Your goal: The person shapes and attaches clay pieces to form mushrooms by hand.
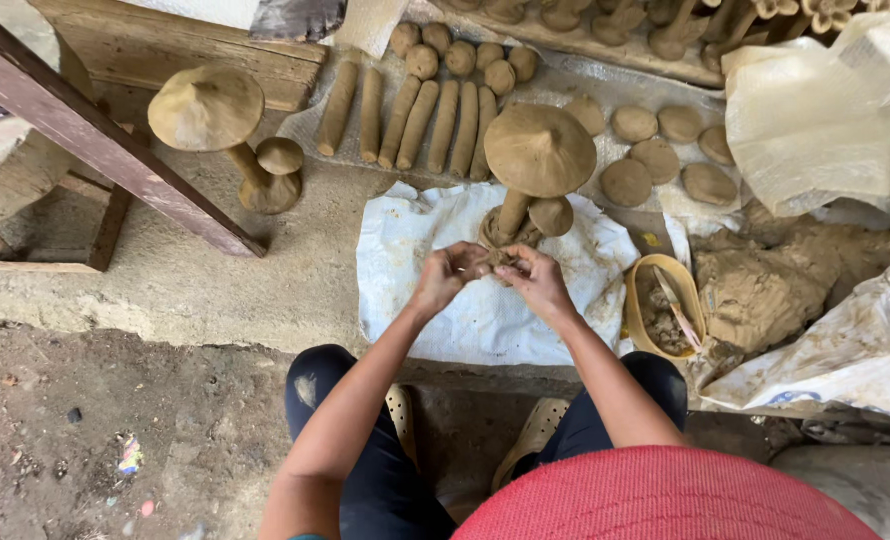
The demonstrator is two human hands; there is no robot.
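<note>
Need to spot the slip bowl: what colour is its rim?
Yellow-tan, on the oval bowl, clearest in the head view.

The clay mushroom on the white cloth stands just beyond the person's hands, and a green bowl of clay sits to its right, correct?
Nearly. In the head view the bowl is yellow, not green. The clay mushroom does stand on the white cloth, just beyond both hands.

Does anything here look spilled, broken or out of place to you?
Nothing looks broken or spilled. The tall clay mushroom on the white cloth leans slightly, and its stem base looks rough. Both hands, left and right, pinch a small clay lump beside it. The clay rolls lie in a tidy row.
</note>
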